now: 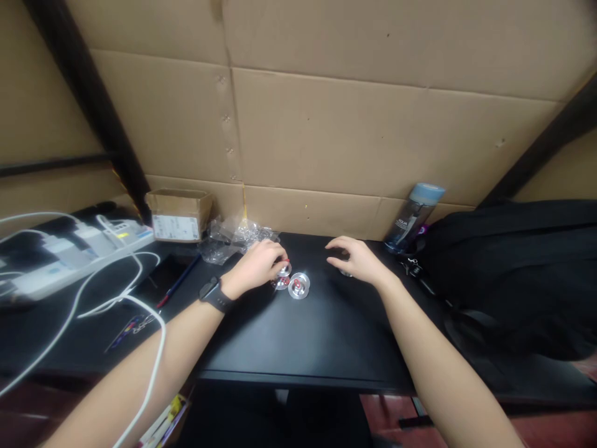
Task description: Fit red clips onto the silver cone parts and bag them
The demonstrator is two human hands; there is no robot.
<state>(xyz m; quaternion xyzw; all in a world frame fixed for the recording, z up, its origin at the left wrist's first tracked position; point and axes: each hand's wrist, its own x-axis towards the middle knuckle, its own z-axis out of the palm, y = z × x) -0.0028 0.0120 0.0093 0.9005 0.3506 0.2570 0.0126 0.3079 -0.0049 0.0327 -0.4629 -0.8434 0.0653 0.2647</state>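
My left hand [261,264], with a dark watch on the wrist, has its fingers closed on a small round clear disc [283,270] with a red bit at its top. Just below it, a similar disc [282,284] lies partly covered. To the right, another clear disc [299,285] with a silver and red middle rests flat on the black table [298,348]. My right hand [352,256] is curved above the table, thumb and forefinger apart. Under its fingers shows a shiny round piece [346,272], mostly hidden; I see no grip on it.
Crumpled clear plastic wrap [224,239] and an open cardboard box [180,214] stand at back left. Farther left are a power strip [84,258], white cables and a dark tablet [163,280]. A bottle [414,218] and black bag [517,274] occupy the right.
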